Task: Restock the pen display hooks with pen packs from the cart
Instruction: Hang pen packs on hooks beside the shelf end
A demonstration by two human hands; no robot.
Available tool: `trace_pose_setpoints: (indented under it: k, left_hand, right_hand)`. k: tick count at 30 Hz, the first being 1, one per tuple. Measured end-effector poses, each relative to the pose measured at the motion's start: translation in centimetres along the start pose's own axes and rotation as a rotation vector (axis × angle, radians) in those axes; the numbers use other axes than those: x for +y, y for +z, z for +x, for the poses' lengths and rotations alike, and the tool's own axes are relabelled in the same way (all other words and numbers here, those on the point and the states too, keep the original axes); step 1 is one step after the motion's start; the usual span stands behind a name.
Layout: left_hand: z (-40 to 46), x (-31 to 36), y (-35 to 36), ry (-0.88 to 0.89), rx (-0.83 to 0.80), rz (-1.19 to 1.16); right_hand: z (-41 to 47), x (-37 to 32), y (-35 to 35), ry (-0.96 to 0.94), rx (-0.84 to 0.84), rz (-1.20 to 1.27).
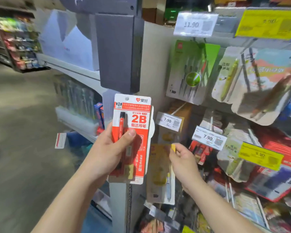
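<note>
My left hand [112,148] grips a red and white 2B pen pack [133,118] upright, thumb across its front, just left of the display. My right hand [181,158] pinches the top edge of a yellow pen pack [160,172] that hangs low on the display. Hooks with white price tags [169,121] stick out above it. A green pen pack [190,71] hangs higher up under an 11.90 tag [194,24]. The cart is not in view.
More packs hang to the right, with yellow price tags [260,155] in front of them. A grey pillar and dark box [118,52] stand behind the red pack. Shelves with pen boxes [77,101] run off to the left along an aisle floor [23,132].
</note>
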State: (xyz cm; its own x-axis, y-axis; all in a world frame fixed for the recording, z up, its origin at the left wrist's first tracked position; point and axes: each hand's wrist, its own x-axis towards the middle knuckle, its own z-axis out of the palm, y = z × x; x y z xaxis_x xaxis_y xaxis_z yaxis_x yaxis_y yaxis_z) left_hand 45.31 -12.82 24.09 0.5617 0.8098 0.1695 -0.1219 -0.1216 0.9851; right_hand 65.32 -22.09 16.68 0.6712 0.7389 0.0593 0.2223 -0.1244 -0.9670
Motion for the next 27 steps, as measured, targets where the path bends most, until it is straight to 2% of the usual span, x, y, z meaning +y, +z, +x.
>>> trace_pose_setpoints:
  k: [6, 11, 20, 27]
  left_hand:
    - [-0.3, -0.1, 0.4, -0.035, 0.009, -0.029]
    - [-0.1, -0.2, 1.2, -0.035, 0.039, -0.054]
    - [0.1, 0.0, 2.7, -0.051, 0.026, -0.045]
    - [0.2, 0.0, 3.2, -0.034, 0.03, -0.05]
  right_hand:
    - [4.7, 0.0, 1.3, -0.007, 0.19, 0.14]
    - [5.9, -1.1, 1.3, -0.149, 0.281, 0.185]
    - [6.9, -1.4, 0.4, -0.207, 0.161, 0.11]
    - [7.7, -1.7, 0.9, -0.103, 0.173, 0.22]
